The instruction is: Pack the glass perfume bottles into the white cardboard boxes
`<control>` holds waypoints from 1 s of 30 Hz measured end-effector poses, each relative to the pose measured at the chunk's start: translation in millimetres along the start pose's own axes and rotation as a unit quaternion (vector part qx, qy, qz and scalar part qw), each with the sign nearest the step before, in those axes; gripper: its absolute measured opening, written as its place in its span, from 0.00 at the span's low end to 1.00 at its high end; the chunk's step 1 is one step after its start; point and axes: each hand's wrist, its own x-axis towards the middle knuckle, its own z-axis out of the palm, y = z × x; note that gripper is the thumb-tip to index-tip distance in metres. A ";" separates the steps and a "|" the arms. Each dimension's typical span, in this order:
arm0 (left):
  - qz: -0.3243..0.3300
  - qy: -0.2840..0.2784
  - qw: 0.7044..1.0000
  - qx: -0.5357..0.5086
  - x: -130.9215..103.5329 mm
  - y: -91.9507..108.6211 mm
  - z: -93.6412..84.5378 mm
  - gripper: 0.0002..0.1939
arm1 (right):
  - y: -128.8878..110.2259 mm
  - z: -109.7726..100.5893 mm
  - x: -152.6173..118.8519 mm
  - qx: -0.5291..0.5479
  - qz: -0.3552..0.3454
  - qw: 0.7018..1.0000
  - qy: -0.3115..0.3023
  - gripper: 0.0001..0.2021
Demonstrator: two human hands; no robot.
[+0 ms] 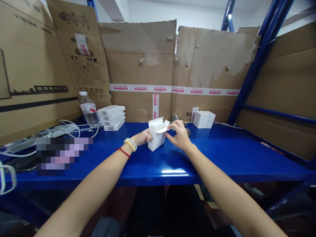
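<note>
A small white carton (156, 140) stands upright on the blue shelf surface (214, 154), its top flaps raised and its mouth uncovered. My left hand (143, 137) grips the carton's left side, fingers curled and partly hidden behind it. At the upper right of the carton, my right hand (179, 134) pinches a top flap between thumb and fingers. Behind my right hand sit some shiny metal pieces (174, 117), mostly covered by the hand, so I cannot tell their kind.
Flat white boxes (112, 118) are stacked at the left beside a water bottle (89, 110). White boxes (203, 119) stand at the back right. White cables (71, 128) and a power strip lie far left. Cardboard sheets (140, 65) wall the back; blue metal posts (254, 65) rise at the right.
</note>
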 end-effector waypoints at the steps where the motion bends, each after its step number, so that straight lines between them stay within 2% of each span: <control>1: -0.010 0.019 1.000 -0.006 -0.3 0.6 2.2 0.38 | -0.6 -0.7 0.2 0.008 0.006 1.000 -0.012 0.06; 6: -0.051 0.096 0.994 -0.006 1.9 3.2 6.2 0.30 | -4.2 -2.3 0.0 0.064 0.028 0.996 -0.047 0.09; 9: -0.046 0.142 0.987 0.067 7.7 1.6 3.1 0.22 | -1.4 0.9 -0.9 0.073 0.053 0.995 -0.038 0.07; 11: -0.005 0.180 0.978 0.109 11.9 -0.6 1.7 0.24 | 1.9 4.2 -1.8 0.069 0.064 0.995 -0.033 0.08; 16: 0.144 0.250 0.945 0.155 11.7 -1.8 3.8 0.34 | 6.7 8.8 -3.5 0.064 0.074 0.994 -0.047 0.06; 18: 0.188 0.257 0.918 0.235 6.5 2.8 5.6 0.33 | 6.5 8.9 -3.9 0.068 0.071 0.993 -0.061 0.06; 20: 0.215 0.247 0.887 0.326 0.9 10.0 8.0 0.26 | 5.8 9.0 -4.6 0.071 0.067 0.993 -0.073 0.08; 22: 0.217 0.248 0.865 0.378 -2.5 17.3 12.0 0.18 | 4.9 9.3 -5.4 0.071 0.067 0.992 -0.080 0.10; 24: 0.197 0.281 0.855 0.389 -2.6 22.7 17.3 0.14 | 3.8 9.6 -6.2 0.069 0.070 0.992 -0.084 0.11; 27: 0.158 0.338 0.843 0.388 2.2 25.2 23.9 0.16 | 1.1 7.6 -5.9 0.076 0.059 0.991 -0.088 0.13; 30: 0.144 0.324 0.850 0.389 6.6 22.2 23.1 0.19 | -0.1 -0.9 -2.2 0.098 0.041 0.991 -0.087 0.14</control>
